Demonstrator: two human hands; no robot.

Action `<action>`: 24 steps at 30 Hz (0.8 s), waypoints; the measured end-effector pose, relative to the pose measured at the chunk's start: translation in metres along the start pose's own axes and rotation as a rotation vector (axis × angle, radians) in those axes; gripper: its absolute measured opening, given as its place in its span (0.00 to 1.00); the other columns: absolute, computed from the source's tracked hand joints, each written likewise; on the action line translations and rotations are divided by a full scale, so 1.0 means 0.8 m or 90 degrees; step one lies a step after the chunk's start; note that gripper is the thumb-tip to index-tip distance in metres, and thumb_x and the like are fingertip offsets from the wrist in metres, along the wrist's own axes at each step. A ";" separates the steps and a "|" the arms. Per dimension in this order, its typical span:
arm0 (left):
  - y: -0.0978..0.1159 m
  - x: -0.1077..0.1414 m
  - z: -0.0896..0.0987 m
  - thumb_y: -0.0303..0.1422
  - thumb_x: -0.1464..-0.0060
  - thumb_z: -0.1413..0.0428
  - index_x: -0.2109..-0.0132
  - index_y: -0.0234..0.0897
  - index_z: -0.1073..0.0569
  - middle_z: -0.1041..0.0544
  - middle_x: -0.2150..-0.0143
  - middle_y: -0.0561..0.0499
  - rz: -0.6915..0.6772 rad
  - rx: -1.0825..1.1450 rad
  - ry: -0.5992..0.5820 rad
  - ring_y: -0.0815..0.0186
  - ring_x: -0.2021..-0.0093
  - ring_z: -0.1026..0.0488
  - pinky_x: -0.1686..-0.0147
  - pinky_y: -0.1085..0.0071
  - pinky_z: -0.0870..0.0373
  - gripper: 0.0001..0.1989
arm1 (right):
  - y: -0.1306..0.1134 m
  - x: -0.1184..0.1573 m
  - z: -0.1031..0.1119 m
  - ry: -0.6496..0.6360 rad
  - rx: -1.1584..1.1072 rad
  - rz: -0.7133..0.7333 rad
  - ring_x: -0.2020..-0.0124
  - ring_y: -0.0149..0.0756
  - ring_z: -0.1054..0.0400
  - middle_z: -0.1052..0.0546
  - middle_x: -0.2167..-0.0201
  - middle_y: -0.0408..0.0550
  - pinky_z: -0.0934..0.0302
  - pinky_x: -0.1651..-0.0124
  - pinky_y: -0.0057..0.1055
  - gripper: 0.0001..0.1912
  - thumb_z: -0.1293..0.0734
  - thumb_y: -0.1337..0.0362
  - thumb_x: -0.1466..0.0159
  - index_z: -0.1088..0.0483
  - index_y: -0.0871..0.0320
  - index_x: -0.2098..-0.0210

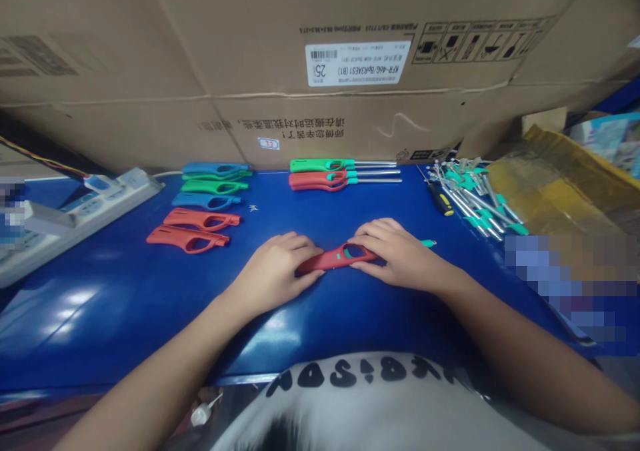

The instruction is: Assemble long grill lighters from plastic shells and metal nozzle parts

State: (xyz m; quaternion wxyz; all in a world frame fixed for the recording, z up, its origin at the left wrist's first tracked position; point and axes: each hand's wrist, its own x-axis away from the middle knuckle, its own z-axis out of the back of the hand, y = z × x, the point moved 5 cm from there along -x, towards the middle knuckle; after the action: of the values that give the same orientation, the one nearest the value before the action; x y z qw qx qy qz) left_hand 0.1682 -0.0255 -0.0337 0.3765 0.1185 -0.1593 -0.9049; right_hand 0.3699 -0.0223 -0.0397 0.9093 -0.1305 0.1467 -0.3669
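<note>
Beneath the grip a blue table [285,204] is shining; beyond, cardboard [250,57] is standing. The left hand [277,267] and right hand [397,254], both curled nearly closed, are holding the red handle [330,259] between them.

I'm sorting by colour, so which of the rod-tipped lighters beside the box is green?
The green lighter is the one at the back, nearest the cardboard box; the red lighters lie in front of it.

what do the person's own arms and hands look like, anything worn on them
The left hand and right hand are ungloved, with nothing visible on either wrist. No sleeves show on the left forearm or right forearm.
</note>
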 end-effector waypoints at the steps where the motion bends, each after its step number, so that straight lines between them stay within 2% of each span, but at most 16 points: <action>1: 0.000 0.000 0.000 0.35 0.37 0.42 0.48 0.39 0.23 0.21 0.54 0.47 0.000 -0.001 -0.001 0.58 0.53 0.25 0.53 0.62 0.29 0.13 | 0.000 0.000 0.000 -0.001 -0.002 -0.003 0.50 0.43 0.32 0.24 0.53 0.51 0.40 0.44 0.43 0.13 0.32 0.58 0.32 0.28 0.56 0.50; 24: -0.001 0.000 -0.002 0.36 0.38 0.41 0.49 0.37 0.22 0.21 0.54 0.46 -0.004 -0.010 0.008 0.58 0.55 0.25 0.54 0.62 0.28 0.13 | 0.004 0.000 -0.007 0.004 -0.049 -0.034 0.51 0.43 0.31 0.24 0.54 0.51 0.40 0.47 0.42 0.14 0.31 0.58 0.33 0.28 0.54 0.50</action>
State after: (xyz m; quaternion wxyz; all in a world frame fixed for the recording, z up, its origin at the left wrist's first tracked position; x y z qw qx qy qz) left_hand 0.1678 -0.0253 -0.0356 0.3758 0.1215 -0.1498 -0.9064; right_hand 0.3704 -0.0208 -0.0458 0.8928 -0.1681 0.1603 -0.3859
